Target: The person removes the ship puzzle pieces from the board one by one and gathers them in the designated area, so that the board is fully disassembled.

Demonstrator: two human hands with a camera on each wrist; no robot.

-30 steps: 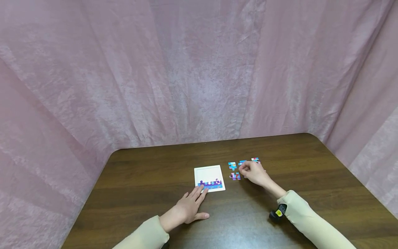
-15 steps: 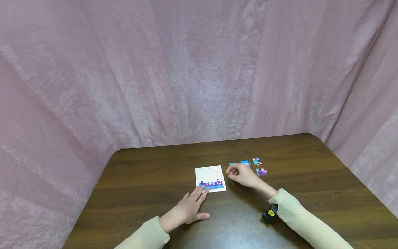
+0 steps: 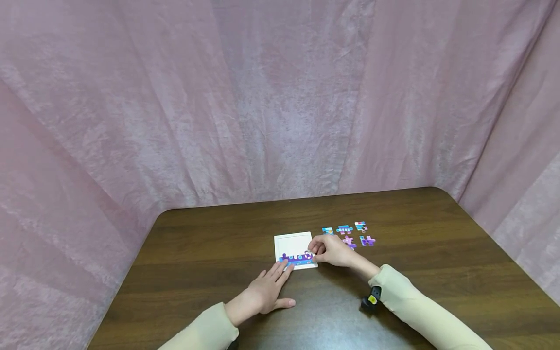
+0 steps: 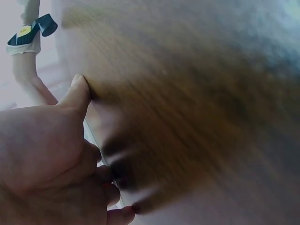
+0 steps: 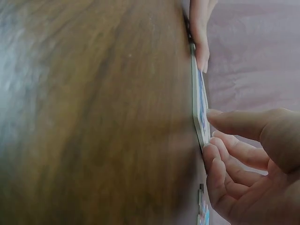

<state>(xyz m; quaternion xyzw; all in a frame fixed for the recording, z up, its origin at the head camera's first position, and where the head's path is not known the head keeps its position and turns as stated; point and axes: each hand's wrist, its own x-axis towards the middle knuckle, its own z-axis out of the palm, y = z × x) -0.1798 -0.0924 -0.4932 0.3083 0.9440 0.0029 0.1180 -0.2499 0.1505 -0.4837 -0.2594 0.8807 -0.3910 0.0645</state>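
"White tray [image 3: 293, 243] short of the counter's [image 3: 210, 243] far edge: what's changed?"

"The right hand [image 3: 331, 249] has come there from the loose pieces [image 3: 367, 240]; can't tell whether its curled grip holds one. The left hand [image 3: 264, 292] rests straight-fingered on its near side. Work seems centred there."

Jigsaw tray [image 3: 294, 242], square, white, lying flat, blue-and-purple strip along near side; loose jigsaw pieces [image 3: 344, 229], multicoloured, to its right.

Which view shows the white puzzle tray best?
Head: the white puzzle tray is seen from above, most of its inside visible. The right wrist view catches it nearly edge-on; the left wrist view, at most a thin edge.
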